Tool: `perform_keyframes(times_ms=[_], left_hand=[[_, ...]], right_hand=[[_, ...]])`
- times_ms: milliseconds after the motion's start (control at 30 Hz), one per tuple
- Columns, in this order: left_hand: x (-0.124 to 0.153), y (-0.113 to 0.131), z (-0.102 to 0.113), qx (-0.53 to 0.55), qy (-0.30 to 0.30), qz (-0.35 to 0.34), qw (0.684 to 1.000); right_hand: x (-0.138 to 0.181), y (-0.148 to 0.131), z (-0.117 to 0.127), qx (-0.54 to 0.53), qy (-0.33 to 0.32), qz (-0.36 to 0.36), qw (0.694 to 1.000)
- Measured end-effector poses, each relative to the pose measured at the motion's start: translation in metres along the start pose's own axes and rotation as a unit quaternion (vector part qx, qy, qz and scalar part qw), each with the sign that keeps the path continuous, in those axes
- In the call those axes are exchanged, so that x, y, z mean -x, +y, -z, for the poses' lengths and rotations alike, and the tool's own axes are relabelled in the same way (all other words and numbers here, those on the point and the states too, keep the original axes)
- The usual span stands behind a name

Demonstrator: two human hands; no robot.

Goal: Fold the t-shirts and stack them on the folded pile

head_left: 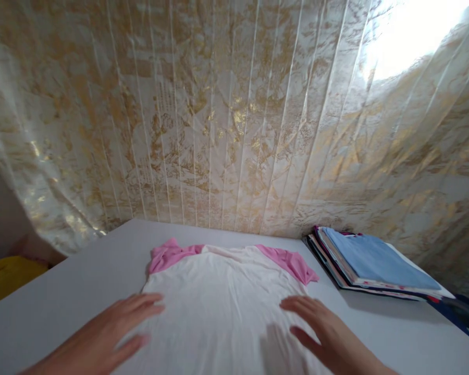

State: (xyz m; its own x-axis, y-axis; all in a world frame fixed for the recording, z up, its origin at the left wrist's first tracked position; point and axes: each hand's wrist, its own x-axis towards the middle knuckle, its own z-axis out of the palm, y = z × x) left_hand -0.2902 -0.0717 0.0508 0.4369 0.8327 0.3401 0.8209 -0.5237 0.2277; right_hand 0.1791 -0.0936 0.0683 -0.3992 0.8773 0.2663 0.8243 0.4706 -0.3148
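A white T-shirt (222, 302) with pink sleeves lies spread out on the white table (97, 276), its neckline toward the far edge. Over its left side hovers my left hand (113, 330), slightly blurred, fingers apart and holding nothing. My right hand (322, 330) is above the shirt's right side, thumb and fingers spread with nothing between them, and casts a shadow on the cloth. Whether either hand touches the fabric I cannot tell. The shirt's lower part runs out of view at the bottom.
A stack of folded clothes (379, 260), light blue on top, sits at the table's back right. Behind the table hangs a shiny gold-and-silver curtain (219, 114). Yellow cloth (11, 278) shows beyond the left edge, and dark items (467, 312) lie at the far right.
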Motion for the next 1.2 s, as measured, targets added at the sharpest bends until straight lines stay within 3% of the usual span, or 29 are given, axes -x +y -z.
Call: perform_keyframes(times_ms=[100,167,233,300,467,567,667,867,1033,1200], left_hand=[[-0.121,-0.017,0.001,0.037,-0.083,0.08,0.993],[-0.187,-0.021,-0.009,0.029,-0.086,0.117,0.989],[-0.231,-0.024,-0.026,0.022,-0.105,0.152,0.982],[-0.254,-0.025,-0.045,0.023,-0.132,0.177,0.975],[-0.26,-0.018,-0.066,0.061,-0.213,0.17,0.96],[-0.259,-0.013,-0.06,0.081,-0.247,0.141,0.955],[-0.26,-0.008,-0.055,0.098,-0.243,0.111,0.959],[-0.265,0.001,-0.07,0.095,-0.125,0.096,0.983],[-0.269,-0.012,-0.087,0.098,-0.039,0.1,0.989],[-0.267,-0.026,-0.101,0.129,-0.05,0.064,0.988]], right_hand=[[-0.09,0.026,0.018,-0.04,0.013,-0.099,0.994],[-0.146,0.05,0.013,-0.03,0.04,-0.136,0.989],[-0.188,0.071,-0.002,-0.026,0.05,-0.164,0.985],[-0.217,0.087,-0.021,-0.036,0.038,-0.177,0.983],[-0.238,0.096,-0.053,-0.117,-0.044,-0.148,0.981],[-0.23,0.099,-0.051,-0.18,-0.11,-0.125,0.969],[-0.217,0.102,-0.037,-0.215,-0.146,-0.114,0.959],[-0.203,0.102,-0.017,-0.178,-0.077,-0.095,0.976],[-0.206,0.115,-0.027,-0.074,0.049,-0.15,0.985],[-0.209,0.121,-0.046,-0.013,0.061,-0.157,0.986]])
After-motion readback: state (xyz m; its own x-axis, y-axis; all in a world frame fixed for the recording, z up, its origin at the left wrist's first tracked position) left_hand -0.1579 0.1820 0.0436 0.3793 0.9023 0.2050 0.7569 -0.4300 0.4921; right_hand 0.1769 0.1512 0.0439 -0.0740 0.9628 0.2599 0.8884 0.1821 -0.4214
